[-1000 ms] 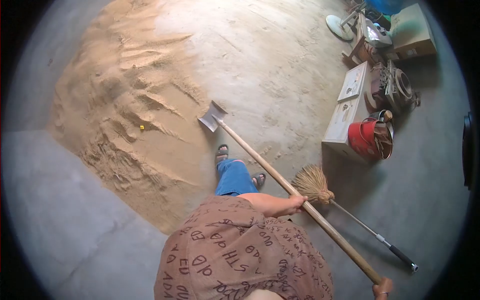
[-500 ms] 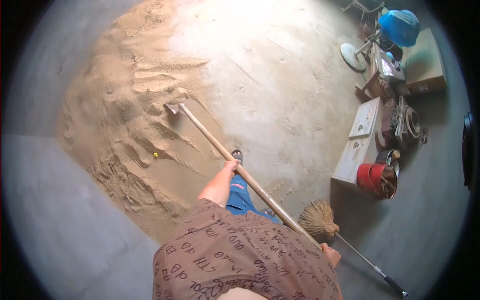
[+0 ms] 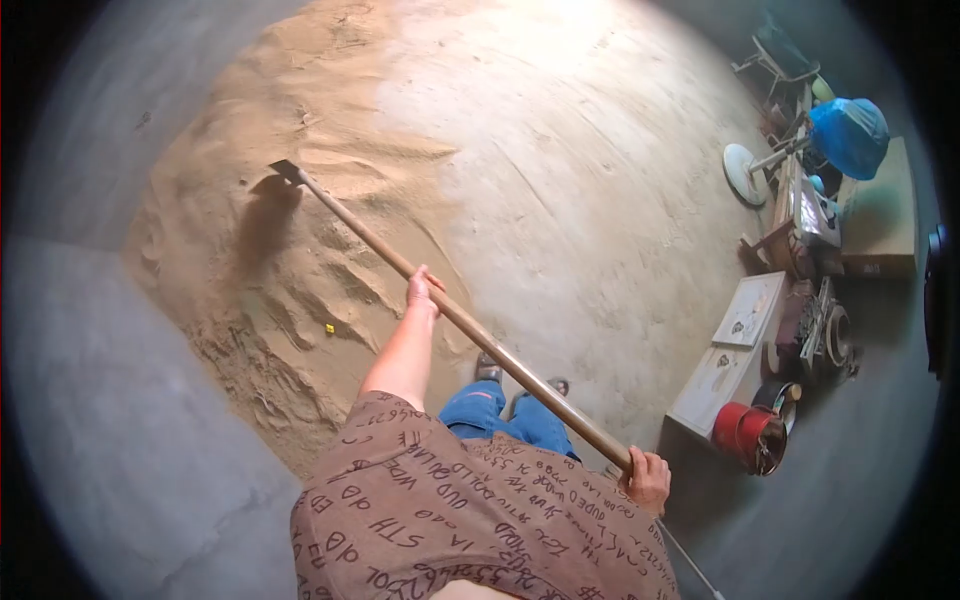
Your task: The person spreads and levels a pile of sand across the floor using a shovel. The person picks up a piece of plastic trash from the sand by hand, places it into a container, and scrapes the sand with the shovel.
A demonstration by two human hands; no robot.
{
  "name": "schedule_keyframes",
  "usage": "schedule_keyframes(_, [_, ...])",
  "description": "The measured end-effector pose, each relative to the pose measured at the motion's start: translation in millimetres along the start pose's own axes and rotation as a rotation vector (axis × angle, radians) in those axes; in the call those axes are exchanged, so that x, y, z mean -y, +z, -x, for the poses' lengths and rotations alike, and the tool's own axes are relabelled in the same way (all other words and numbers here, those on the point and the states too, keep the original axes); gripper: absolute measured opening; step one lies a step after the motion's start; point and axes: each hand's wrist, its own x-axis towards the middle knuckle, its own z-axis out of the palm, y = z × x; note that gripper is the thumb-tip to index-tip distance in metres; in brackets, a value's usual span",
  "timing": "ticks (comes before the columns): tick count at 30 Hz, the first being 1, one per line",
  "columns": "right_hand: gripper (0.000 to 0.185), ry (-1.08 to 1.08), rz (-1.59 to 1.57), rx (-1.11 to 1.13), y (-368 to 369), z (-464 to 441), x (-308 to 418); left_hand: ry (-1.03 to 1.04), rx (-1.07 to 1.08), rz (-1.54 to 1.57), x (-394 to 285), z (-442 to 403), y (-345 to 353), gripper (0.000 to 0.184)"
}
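Observation:
A long wooden-handled shovel (image 3: 520, 370) runs diagonally across the view. Its metal blade (image 3: 286, 172) hangs above the sand pile (image 3: 330, 265), with a dark shadow on the sand below it. My left hand (image 3: 424, 288) is wrapped round the middle of the handle, arm stretched forward. Near the handle's rear end, beside the brown shirt, my right hand (image 3: 648, 482) is closed on the wood. A small yellow piece (image 3: 330, 328) lies on the sand.
To the right are a white cabinet (image 3: 725, 350), a red bucket (image 3: 742, 432), a blue-covered fan (image 3: 848, 138) and a cardboard box (image 3: 880, 215). A broom's handle (image 3: 690, 560) shows at the bottom. Walls stand left and right. My feet are below the shovel handle.
The blade has risen off the floor and swung over the sand, toward the upper left. My left hand has moved forward with the handle. The view has shifted, and the broom is now mostly hidden.

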Motion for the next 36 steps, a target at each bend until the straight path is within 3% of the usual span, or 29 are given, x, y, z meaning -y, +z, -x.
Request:
schedule_keyframes(3, [0.03,0.138,0.071,0.274,-9,-6,-36,-0.061,-0.002,-0.087,61,-37,2,0.016])
schedule_keyframes(4, [0.028,0.184,0.09,0.29,-12,-2,-56,-0.073,-0.108,-0.059,81,-23,17,0.016])
schedule_keyframes(6, [0.027,0.262,0.153,0.307,-35,-6,-87,-0.024,-0.169,-0.314,145,-23,29,0.02])
schedule_keyframes(8, [0.029,0.324,0.256,0.43,-69,-8,-131,-0.24,-0.03,-0.518,180,34,63,0.019])
schedule_keyframes(9, [0.03,0.327,0.297,0.447,-81,-3,-164,-0.219,-0.164,-0.652,231,21,68,0.024])
schedule_keyframes(10, [0.032,0.348,0.302,0.461,-104,-4,-187,-0.446,-0.064,-0.448,276,17,67,0.03])
schedule_keyframes(11, [0.03,0.412,0.361,0.539,-127,-8,-208,-0.51,0.089,-0.65,289,43,84,0.03])
schedule_keyframes(12, [0.027,0.475,0.384,0.603,-161,-24,-205,-0.539,0.104,-0.706,302,69,103,0.03])
schedule_keyframes(17, [0.027,0.498,0.58,0.67,-244,-73,-236,-0.746,0.144,-0.592,340,139,180,0.02])
schedule_keyframes(20, [0.031,0.518,0.57,0.736,-254,-113,-230,-0.786,0.169,-0.562,336,125,193,0.02])
schedule_keyframes(22, [0.035,0.513,0.567,0.79,-232,-145,-223,-0.747,0.154,-0.524,349,64,178,0.024])
schedule_keyframes(23, [0.025,0.426,0.577,0.639,-198,-144,-232,-0.728,0.146,-0.508,337,50,176,0.026])
schedule_keyframes(25, [0.029,0.341,0.547,0.731,-143,-157,-239,-0.63,0.091,-0.518,281,6,169,0.025])
schedule_keyframes(27, [0.029,0.276,0.493,0.644,-98,-188,-195,-0.565,0.053,-0.462,250,-70,145,0.026])
schedule_keyframes(29, [0.029,0.245,0.436,0.637,-69,-213,-158,-0.451,-0.032,-0.703,203,-114,138,0.025])
schedule_keyframes(36, [0.026,0.211,0.385,0.629,-29,-289,-85,-0.415,-0.044,-0.678,82,-157,155,0.023])
